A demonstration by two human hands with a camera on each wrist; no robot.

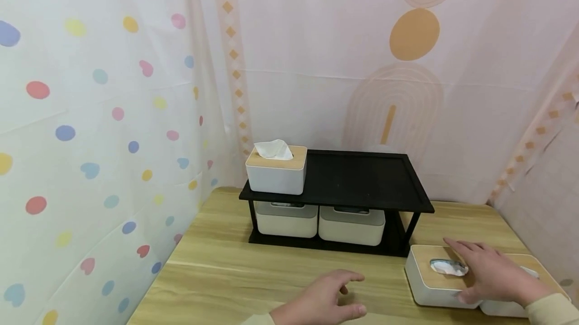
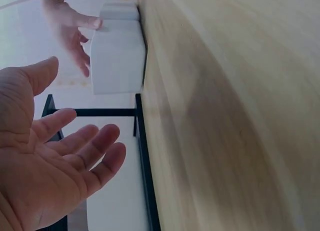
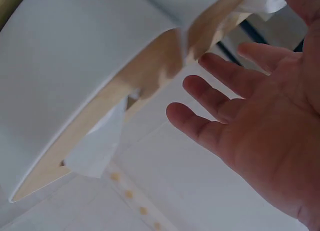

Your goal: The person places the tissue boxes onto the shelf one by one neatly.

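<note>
At the right of the head view, my right hand (image 1: 490, 272) hovers over a white tissue box (image 1: 427, 285) with a wood-look lid, its fingers spread and loosely bent. In the right wrist view those fingers (image 3: 200, 128) stand apart from the lid, holding nothing. A second tissue box (image 1: 540, 264) stands close beside the first, partly hidden behind that hand. My left hand (image 1: 318, 297) is over the table in front of the black rack (image 1: 362, 177), palm inward. The left wrist view shows its fingers (image 2: 107, 136) loosely bent with nothing in them.
One tissue box (image 1: 276, 179) with a tissue sticking out sits on the rack's top left. Beneath, on the lower shelf, are two more boxes, a left one (image 1: 287, 224) and a right one (image 1: 350, 229). Patterned curtains (image 1: 289, 89) enclose the wooden table (image 1: 226, 275).
</note>
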